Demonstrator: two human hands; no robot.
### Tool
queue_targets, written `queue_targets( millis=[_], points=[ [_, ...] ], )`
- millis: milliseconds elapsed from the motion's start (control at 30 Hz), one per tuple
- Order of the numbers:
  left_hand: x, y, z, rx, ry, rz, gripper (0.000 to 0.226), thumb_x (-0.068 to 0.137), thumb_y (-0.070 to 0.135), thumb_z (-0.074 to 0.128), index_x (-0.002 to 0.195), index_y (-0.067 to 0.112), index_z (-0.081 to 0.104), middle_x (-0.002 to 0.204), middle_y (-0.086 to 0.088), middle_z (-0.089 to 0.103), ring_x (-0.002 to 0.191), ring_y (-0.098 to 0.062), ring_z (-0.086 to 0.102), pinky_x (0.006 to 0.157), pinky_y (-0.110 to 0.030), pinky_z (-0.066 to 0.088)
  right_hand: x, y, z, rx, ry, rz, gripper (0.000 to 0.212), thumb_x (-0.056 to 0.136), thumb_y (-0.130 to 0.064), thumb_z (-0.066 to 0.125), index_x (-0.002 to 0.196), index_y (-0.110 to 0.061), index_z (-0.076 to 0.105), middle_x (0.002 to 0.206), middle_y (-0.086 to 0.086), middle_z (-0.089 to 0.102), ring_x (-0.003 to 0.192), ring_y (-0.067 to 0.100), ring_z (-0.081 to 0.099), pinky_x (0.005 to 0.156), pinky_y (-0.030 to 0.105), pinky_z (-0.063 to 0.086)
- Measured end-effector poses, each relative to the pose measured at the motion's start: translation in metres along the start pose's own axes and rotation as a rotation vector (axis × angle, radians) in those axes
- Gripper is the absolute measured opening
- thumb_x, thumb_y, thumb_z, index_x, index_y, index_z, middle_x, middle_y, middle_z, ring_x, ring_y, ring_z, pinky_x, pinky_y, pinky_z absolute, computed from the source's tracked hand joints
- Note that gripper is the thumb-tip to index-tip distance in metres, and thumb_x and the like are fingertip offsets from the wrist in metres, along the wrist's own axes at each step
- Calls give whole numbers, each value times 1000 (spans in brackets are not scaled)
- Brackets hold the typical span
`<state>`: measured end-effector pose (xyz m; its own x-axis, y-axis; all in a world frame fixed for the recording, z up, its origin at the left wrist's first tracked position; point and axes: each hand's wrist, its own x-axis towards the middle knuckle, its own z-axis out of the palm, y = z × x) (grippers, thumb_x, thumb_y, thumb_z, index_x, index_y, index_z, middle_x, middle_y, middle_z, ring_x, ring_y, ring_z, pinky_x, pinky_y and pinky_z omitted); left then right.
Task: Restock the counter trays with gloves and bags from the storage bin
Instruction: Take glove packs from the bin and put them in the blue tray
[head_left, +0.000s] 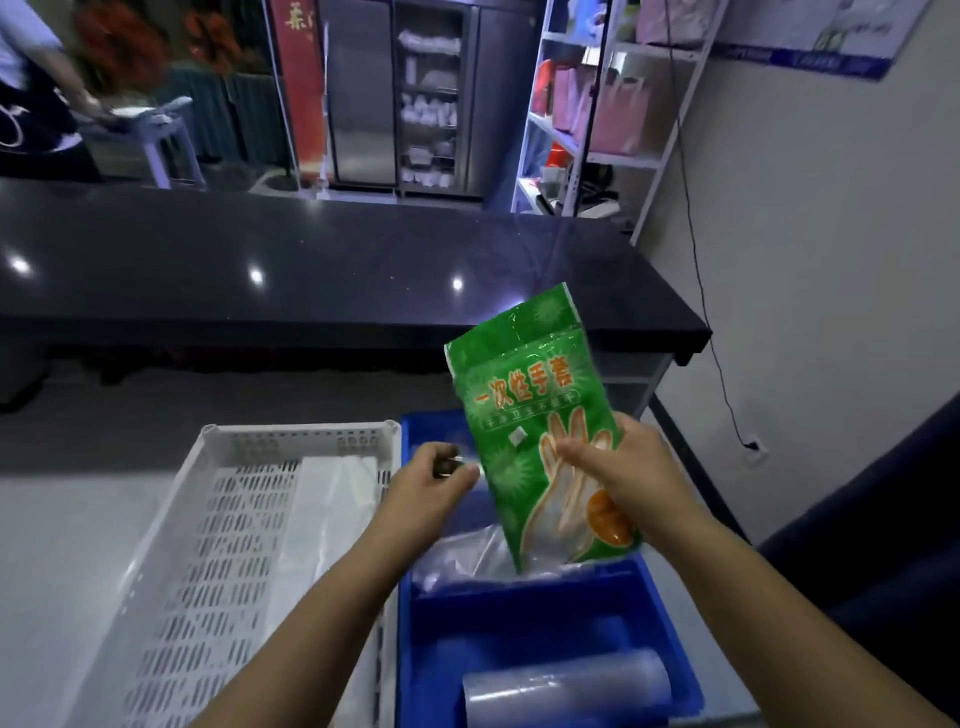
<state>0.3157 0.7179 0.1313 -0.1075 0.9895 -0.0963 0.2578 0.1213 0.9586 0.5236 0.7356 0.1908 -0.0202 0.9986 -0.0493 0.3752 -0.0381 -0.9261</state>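
My right hand (631, 475) holds a green pack of disposable gloves (524, 410) upright and tilted above the blue storage bin (519, 618). My left hand (431, 486) hovers just left of the pack, over the bin's left rim, with its fingers curled and nothing clearly in them. Inside the bin lie clear plastic bags (467, 558) under the pack and a roll of clear bags (566, 688) at the near end. A white slotted tray (208, 561) stands left of the bin with a flat clear bag packet (327, 499) along its right side.
A dark glossy counter (337, 270) runs across behind the bin and tray. White worktop (62, 561) extends to the left. A metal shelf unit (597, 119) with pink bags stands at the back right. A person (36, 88) works at the far left.
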Motion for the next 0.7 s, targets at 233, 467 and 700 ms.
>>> queue_targets(
  millis=[233, 467, 700],
  points=[
    [71, -20, 16, 688, -162, 195, 36, 86, 31, 55, 122, 25, 57, 125, 1, 58, 110, -18, 56, 86, -30, 42, 35, 0, -46, -784, 237, -134, 21, 74, -45, 69, 78, -26, 61, 64, -9, 60, 58, 12, 55, 50, 25, 39],
    [120, -37, 51, 937, -420, 89, 53, 83, 29, 60, 134, 27, 45, 136, -3, 47, 122, -25, 45, 94, -36, 40, 53, 15, -79, -945, 194, -88, 21, 76, -42, 68, 70, -30, 52, 60, -11, 49, 58, 17, 52, 45, 23, 27],
    [130, -44, 67, 1010, -367, -33, 55, 77, 34, 66, 128, 25, 47, 126, -3, 48, 111, -26, 49, 81, -34, 42, 70, 40, -97, -956, 119, -141, 32, 76, -45, 69, 62, -34, 43, 56, -13, 46, 53, 7, 47, 43, 22, 25]
  ],
)
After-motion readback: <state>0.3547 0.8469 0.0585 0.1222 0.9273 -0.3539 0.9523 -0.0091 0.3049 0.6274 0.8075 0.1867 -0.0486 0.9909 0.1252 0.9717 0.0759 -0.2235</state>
